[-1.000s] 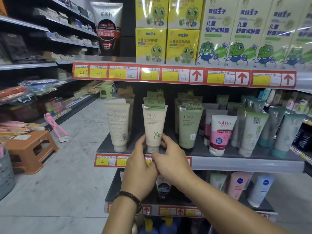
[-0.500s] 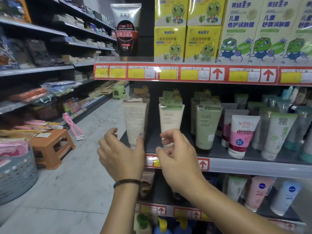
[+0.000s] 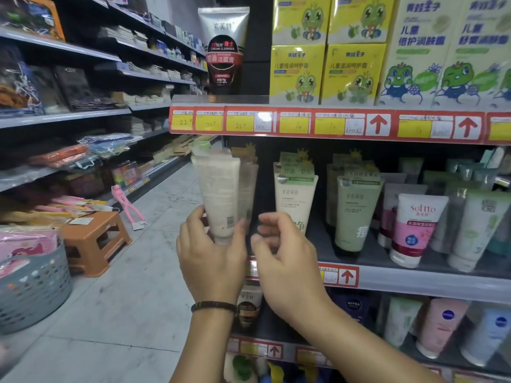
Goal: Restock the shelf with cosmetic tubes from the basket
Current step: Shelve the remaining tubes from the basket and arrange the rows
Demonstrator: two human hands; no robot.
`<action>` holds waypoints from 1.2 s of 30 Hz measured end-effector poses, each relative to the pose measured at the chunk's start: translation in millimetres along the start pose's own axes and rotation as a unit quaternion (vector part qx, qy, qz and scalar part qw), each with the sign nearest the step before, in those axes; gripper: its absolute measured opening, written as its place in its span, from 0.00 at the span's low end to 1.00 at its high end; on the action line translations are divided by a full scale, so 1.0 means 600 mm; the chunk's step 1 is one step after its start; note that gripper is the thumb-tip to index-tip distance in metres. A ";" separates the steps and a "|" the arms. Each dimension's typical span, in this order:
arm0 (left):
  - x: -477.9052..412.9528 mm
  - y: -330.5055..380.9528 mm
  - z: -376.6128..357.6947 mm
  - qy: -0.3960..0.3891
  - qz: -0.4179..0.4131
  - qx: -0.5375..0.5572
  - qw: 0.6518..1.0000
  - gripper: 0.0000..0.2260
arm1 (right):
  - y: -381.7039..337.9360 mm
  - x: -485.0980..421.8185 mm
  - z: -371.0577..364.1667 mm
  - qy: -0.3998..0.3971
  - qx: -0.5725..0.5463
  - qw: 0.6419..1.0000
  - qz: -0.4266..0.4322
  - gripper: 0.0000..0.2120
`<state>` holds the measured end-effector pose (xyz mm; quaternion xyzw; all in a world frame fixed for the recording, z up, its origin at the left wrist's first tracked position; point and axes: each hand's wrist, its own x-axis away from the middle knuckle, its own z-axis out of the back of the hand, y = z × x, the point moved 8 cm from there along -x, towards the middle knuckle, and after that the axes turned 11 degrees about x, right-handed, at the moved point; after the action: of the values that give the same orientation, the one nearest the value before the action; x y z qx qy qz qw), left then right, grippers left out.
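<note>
Now our left hand (image 3: 210,261) grips a cream plastic tube (image 3: 219,189) at the grey shelf (image 3: 428,283), right hand (image 3: 284,261) empty. Facing its label forward seems next.

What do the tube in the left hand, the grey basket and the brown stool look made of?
Tube: seemingly soft matte plastic, with a wide flat top end.
Basket: grey moulded plastic, with rows of holes.
Stool: probably brown moulded plastic; smooth, with a slight sheen.

A narrow gap opens between the beige tube (image 3: 219,194) and the white tube (image 3: 294,200); rightward, the green tube (image 3: 356,214) and others crowd the shelf (image 3: 414,280).
</note>
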<state>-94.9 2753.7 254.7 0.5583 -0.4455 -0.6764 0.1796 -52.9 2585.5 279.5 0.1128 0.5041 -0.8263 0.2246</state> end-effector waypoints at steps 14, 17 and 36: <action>0.030 -0.047 0.099 -0.038 0.107 -0.022 0.993 0.27 | 0.014 -0.109 -0.094 0.030 0.103 0.989 -0.105 0.30; 0.017 -0.063 0.103 -0.038 0.104 -0.018 0.994 0.27 | 0.015 -0.128 -0.108 0.036 0.126 0.985 -0.115 0.27; 0.004 -0.084 0.092 -0.045 0.115 -0.020 0.992 0.26 | 0.037 -0.164 -0.137 0.041 0.179 0.964 -0.192 0.27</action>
<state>-133.1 2801.0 211.4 0.4682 -0.5011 -0.6846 0.2469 40.3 2674.7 264.6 0.0857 0.3688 -0.9254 0.0169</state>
